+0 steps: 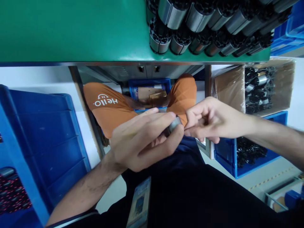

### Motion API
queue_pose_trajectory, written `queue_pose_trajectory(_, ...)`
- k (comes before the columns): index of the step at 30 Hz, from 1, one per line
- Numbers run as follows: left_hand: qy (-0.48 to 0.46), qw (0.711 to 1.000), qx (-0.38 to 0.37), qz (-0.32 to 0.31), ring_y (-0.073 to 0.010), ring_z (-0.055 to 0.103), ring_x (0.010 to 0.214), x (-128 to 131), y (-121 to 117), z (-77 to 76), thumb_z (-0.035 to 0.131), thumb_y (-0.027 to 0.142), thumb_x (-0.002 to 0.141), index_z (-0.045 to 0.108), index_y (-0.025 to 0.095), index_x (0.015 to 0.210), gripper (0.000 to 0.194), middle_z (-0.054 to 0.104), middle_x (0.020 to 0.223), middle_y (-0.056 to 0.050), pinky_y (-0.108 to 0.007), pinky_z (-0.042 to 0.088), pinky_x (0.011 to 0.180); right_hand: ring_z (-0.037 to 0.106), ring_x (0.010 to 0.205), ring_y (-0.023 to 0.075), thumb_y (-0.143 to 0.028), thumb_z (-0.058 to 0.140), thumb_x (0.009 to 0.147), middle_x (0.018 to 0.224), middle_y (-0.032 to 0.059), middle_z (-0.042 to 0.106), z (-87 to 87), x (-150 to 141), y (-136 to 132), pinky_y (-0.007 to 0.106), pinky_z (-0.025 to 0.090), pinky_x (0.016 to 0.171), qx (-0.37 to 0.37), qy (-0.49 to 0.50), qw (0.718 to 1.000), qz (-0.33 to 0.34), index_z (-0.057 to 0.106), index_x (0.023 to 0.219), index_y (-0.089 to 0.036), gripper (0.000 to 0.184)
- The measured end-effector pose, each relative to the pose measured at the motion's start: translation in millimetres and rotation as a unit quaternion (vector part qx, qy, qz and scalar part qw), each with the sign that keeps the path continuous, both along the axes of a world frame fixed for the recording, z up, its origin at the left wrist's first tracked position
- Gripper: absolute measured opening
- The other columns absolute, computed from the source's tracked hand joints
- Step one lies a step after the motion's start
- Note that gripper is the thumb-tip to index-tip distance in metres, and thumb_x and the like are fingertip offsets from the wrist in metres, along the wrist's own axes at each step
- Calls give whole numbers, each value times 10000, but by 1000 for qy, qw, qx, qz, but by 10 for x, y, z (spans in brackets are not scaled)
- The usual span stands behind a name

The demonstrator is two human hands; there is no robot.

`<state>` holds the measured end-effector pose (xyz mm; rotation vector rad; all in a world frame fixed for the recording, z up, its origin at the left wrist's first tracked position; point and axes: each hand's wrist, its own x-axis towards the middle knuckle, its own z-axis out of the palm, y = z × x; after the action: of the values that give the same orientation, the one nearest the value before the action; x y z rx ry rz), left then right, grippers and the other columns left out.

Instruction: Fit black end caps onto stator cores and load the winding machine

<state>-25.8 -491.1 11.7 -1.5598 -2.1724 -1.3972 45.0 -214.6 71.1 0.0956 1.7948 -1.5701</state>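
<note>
In the middle of the head view, my left hand point(144, 139) is closed around a small silver cylindrical part point(175, 124). Fingers cover most of this part, and only its metal side shows between them. Just to the right, my right hand point(211, 118) is in a pinch, its thumb and forefinger tips close beside the silver part. Whatever those fingertips hold is too small or too hidden to make out. Both hands are above my lap, below the front edge of the green bench top point(78, 31).
Rows of silver cylinders with black slotted ends point(160, 41) stand on the bench at right. A cardboard box point(229, 84) of metal parts and a blue bin point(224, 156) of dark pieces are at right. Blue crates point(52, 139) stand left. A phone point(140, 202) lies against my dark clothing.
</note>
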Motion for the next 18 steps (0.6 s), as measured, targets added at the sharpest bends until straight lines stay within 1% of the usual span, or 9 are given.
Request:
queue_pose_trajectory(1,10,1000,-7,14,-229,953,1082,8,5,7,877,137,1057,864,307,1280,280,949,1224,14,-375,813,1072,457,478,72,-513,903,1108,632,-74,610,62,1,-7,249,381,451,53,80,995,7,712,795,-247,452)
queue_pose_trajectory(3,-80,995,-51,40,-237,940,1026,26,7,19,927,234,1035,848,265,1277,256,944,1191,-23,-354,809,972,386,516,84,-394,916,1101,594,-66,506,204,1,64,268,326,475,156,205,966,5,636,697,-250,512)
queue_pose_trajectory(6,-146,986,-43,68,-226,927,1078,33,-11,17,932,204,1034,848,289,1275,269,932,1224,-28,-324,789,953,608,608,103,-397,1057,991,747,-27,719,319,-9,273,242,447,505,195,241,950,-21,776,826,-261,353)
queue_pose_trajectory(9,-67,995,28,70,-185,907,1113,10,-20,-6,935,119,1043,853,298,1234,275,911,1285,-23,-308,781,1029,822,759,156,-532,1097,944,1025,49,888,210,-26,338,227,646,580,36,41,998,-23,875,1114,-221,418)
queue_pose_trajectory(11,8,997,53,51,-171,902,1082,-12,-7,-21,921,85,1049,864,280,1218,264,903,1246,-21,-317,787,1085,797,674,140,-597,1021,1013,981,46,890,62,-28,244,222,628,519,-83,-116,989,-31,865,1134,-195,448)
queue_pose_trajectory(13,91,994,50,35,-182,915,1076,-22,16,-26,884,32,1045,872,269,1231,302,907,1203,-11,-345,793,1139,688,520,105,-616,982,1044,860,9,860,-54,-18,102,214,531,431,-139,-181,973,-44,839,1085,-194,447)
queue_pose_trajectory(15,129,991,31,28,-206,929,1058,-7,34,-10,880,25,1022,859,244,1255,320,922,1175,-10,-386,794,1163,609,463,85,-530,972,1062,753,-35,798,-73,8,-4,214,455,423,-112,-111,987,-39,784,985,-209,380)
queue_pose_trajectory(17,79,996,-12,33,-217,933,1022,20,37,33,894,113,1021,826,220,1270,280,932,1144,-8,-416,775,1195,577,498,75,-360,908,1103,701,-60,729,8,56,-23,224,401,472,6,92,996,-9,712,884,-230,321)
queue_pose_trajectory(18,35,998,-33,38,-216,928,996,27,31,60,895,173,1026,808,216,1270,263,934,1128,-9,-423,763,1206,566,523,77,-278,864,1113,693,-62,702,65,89,5,240,380,497,77,206,976,7,683,852,-237,320)
